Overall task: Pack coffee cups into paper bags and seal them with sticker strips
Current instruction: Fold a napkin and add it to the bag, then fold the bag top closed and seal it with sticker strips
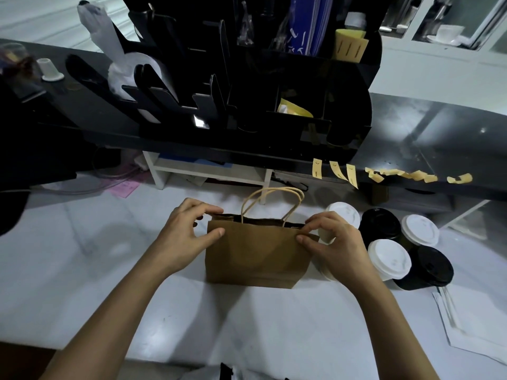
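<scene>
A brown paper bag (258, 253) with twisted paper handles stands upright on the white counter (82, 242) in front of me. My left hand (186, 231) pinches the bag's top left corner. My right hand (332, 237) pinches the top right corner. The bag's mouth shows only as a narrow dark slit, and its inside is hidden. Several coffee cups stand just right of the bag: white-lidded ones (389, 259) and black-lidded ones (380, 223). Yellow sticker strips (317, 168) hang from the edge of the dark shelf beyond.
A black organizer rack (274, 100) with sleeves and bags fills the raised dark shelf behind the bag. More curled sticker strips (400, 174) lie along that shelf's edge. White paper sheets (472, 319) lie at the counter's right. A pink slip (123, 187) lies at back left.
</scene>
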`<state>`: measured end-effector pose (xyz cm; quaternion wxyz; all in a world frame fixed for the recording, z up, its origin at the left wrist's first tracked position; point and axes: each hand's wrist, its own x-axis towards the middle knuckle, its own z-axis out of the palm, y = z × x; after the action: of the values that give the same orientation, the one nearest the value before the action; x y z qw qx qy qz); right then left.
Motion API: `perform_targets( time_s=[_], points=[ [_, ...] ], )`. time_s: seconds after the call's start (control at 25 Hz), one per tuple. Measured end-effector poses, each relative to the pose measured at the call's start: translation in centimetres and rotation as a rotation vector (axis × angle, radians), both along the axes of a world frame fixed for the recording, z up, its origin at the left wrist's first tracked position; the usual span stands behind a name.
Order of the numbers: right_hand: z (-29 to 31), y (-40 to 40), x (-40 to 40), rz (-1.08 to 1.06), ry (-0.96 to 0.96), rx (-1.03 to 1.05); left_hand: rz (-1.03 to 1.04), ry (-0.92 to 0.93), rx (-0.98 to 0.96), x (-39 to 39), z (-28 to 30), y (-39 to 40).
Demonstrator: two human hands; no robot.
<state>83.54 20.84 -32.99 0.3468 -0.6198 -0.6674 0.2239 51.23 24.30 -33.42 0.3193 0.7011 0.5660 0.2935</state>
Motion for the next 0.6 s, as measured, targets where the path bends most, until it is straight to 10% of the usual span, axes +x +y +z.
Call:
perform_targets(
  time_s=[0.6],
  points=[
    [-0.2,1.2,0.0,0.004,-0.003,0.024,0.137,-0.108,-0.028,1.7,-0.4,-0.5]
  ],
)
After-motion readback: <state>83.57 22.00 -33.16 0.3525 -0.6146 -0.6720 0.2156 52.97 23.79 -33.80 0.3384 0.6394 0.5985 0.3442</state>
